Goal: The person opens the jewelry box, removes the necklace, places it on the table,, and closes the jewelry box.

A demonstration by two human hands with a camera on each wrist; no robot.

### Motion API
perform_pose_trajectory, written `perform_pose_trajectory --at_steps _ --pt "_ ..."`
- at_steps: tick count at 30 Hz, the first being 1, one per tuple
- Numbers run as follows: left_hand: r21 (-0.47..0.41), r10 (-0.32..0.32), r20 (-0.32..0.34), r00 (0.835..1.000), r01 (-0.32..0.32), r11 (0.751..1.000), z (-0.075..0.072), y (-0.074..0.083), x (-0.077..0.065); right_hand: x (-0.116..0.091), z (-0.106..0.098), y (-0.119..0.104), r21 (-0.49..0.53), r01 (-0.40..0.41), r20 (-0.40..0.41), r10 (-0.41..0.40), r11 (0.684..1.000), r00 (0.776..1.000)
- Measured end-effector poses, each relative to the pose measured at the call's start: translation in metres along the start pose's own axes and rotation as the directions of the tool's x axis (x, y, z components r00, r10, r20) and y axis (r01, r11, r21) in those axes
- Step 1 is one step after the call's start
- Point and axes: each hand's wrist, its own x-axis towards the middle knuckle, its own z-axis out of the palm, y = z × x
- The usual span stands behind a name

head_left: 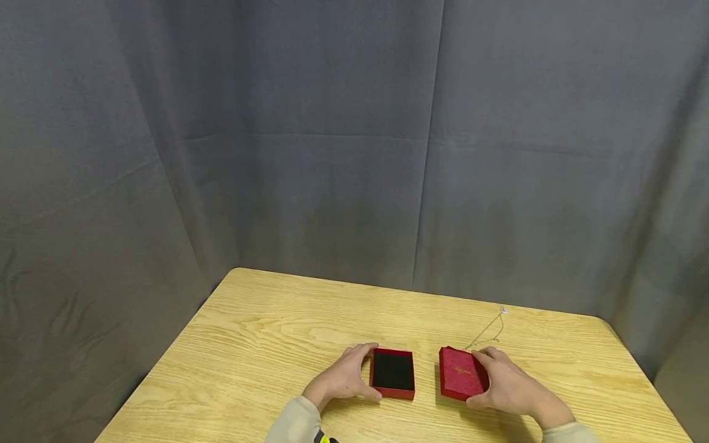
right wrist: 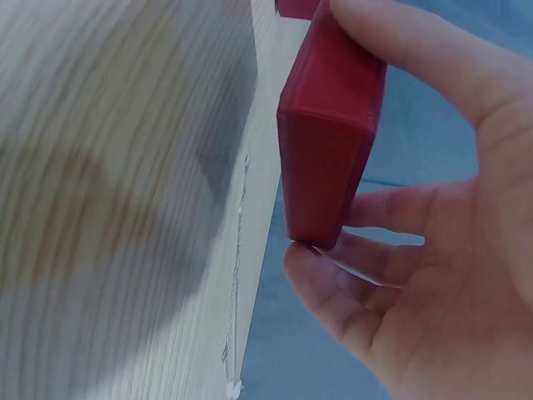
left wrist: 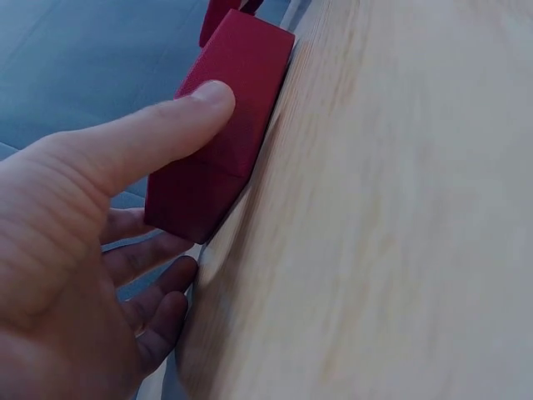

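Observation:
On the table sits the bottom half of a small red jewelry box [head_left: 392, 394], facing up with a black pad [head_left: 392, 371] inside. My left hand [head_left: 343, 375] holds it from the left, thumb at its near side and fingers toward the far side; the left wrist view shows the thumb against the red wall [left wrist: 225, 142]. To the right, my right hand [head_left: 512, 383] grips the red lid [head_left: 458, 372] between thumb and fingers. Gold lettering marks the lid's top. In the right wrist view the lid [right wrist: 325, 167] is tilted and raised off the wood.
A thin chain necklace [head_left: 486, 330] with a small white tag [head_left: 504, 311] lies on the table behind the lid. The light wooden table [head_left: 266, 332] ends at a grey curtain [head_left: 332, 184] along the back and left.

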Motion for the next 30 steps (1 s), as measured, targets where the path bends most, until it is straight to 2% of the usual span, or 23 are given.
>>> perform_pose_trajectory --at_steps 18,30 --pt "-0.018 -0.013 -0.003 1.0 0.013 1.0 0.0 -0.002 0.0 0.018 0.006 -0.02 0.022 0.008 0.029 -0.008 1.0 1.0" --pt "0.0 -0.007 -0.017 1.0 0.007 1.0 0.0 -0.002 0.001 0.028 0.005 -0.038 0.0 0.084 -0.006 -0.084 0.996 0.996"
